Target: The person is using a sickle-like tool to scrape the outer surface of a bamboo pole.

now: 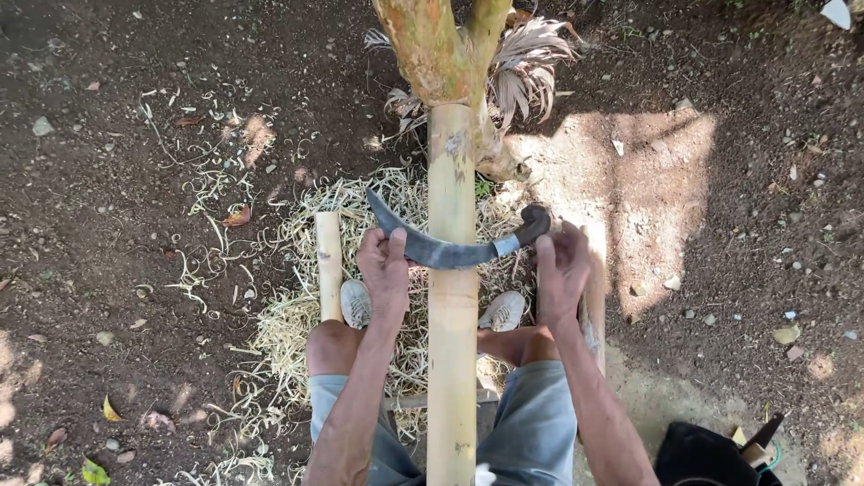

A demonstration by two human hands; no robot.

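Note:
A long pale bamboo pole (pixel 452 315) runs from between my knees up against a tree trunk (pixel 432 45). Across it lies a curved dark sickle blade (pixel 432 250) with a dark handle (pixel 533 223) at its right end. My left hand (pixel 385 265) pinches the back of the blade just left of the pole. My right hand (pixel 562 270) is at the handle end, its fingers beside the handle; the grip itself is partly hidden. My white shoes (pixel 355 303) rest on a heap of shavings.
Pale bamboo shavings (pixel 297 315) cover the soil around my feet. A short bamboo piece (pixel 328 265) stands left of my left hand, another piece (pixel 592 310) behind my right. A dark bag (pixel 711 454) sits at the bottom right. Dry palm fronds (pixel 526 63) lie by the trunk.

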